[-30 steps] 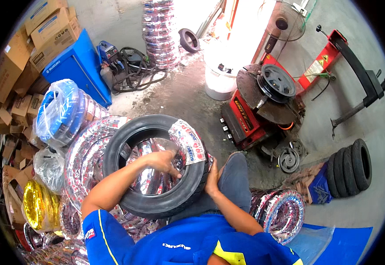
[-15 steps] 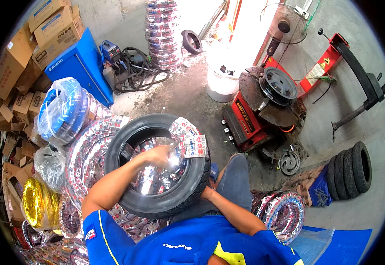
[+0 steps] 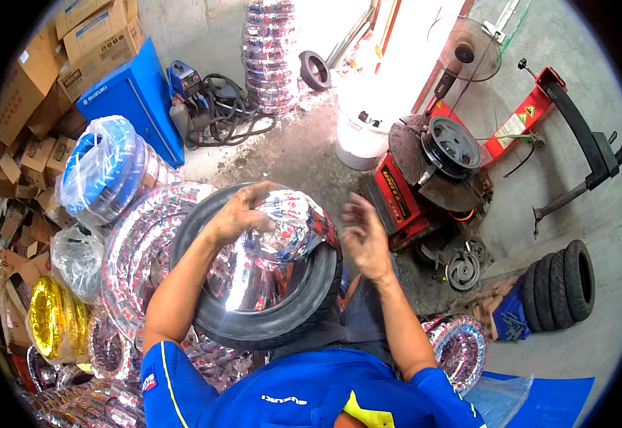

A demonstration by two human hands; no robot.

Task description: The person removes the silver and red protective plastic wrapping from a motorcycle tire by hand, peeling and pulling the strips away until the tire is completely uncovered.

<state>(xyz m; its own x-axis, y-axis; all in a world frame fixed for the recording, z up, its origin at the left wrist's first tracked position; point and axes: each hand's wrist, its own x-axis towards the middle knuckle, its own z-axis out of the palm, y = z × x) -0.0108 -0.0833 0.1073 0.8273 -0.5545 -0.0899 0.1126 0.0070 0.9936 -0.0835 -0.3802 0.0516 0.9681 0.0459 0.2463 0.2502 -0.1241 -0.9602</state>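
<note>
A black tyre leans across my lap, over several foil-wrapped rings. Printed silver, red and white plastic wrapping lies over its far right part, crumpled and hanging into the opening. My left hand is bent round the wrapping at the tyre's far side, thumb toward the hole. Off the tyre's right edge, my right hand is raised with its fingers curved and apart, slightly blurred. Nothing shows in it, and it stands apart from the wrapping.
Wrapped tyres are piled at left, beside a gold-wrapped stack and a blue-wrapped stack. A red tyre-changing machine with a wheel rim stands ahead right. Bare tyres stand at the right wall.
My left hand has moved from inside the tyre to its far edge, and the wrapping has spread along it. My right hand has left the tyre's near side and risen at its right.
</note>
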